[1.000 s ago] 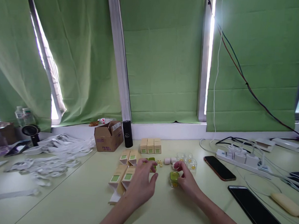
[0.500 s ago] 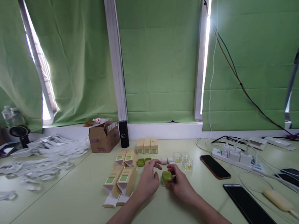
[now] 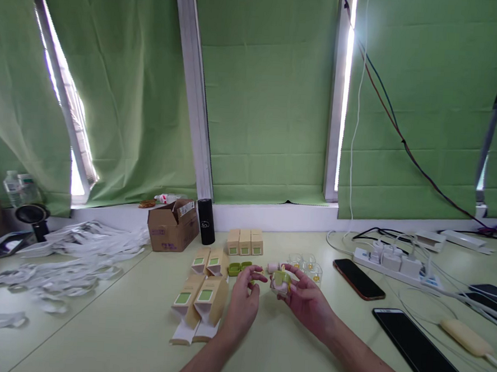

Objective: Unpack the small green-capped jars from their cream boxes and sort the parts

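Observation:
Between the thumb and fingers of my right hand (image 3: 309,296) is a small clear jar with a green lid (image 3: 281,280), tilted and held just above the table. My left hand (image 3: 243,303) is to the left of the jar, its fingers curved and apart, not closed on anything I can make out. Past my left fingertips lie green square lids (image 3: 240,268). A small pale pink roll-shaped piece (image 3: 272,267) is behind the jar, partly covered. Several clear jars (image 3: 308,262) with yellow spots stand beyond my right hand, which hides part of them.
Tan cartons with green labels, some with open flaps (image 3: 208,298), stand left of my hands; closed cartons (image 3: 245,242) are farther back. A cardboard box (image 3: 172,226), a black cylinder (image 3: 205,221) and white straps (image 3: 71,254) lie leftward. Phones (image 3: 358,278) and a power strip (image 3: 395,262) are right.
My right hand has lifted and tipped the jar, turning its green top. My left hand has shifted slightly left and down, its fingers still apart.

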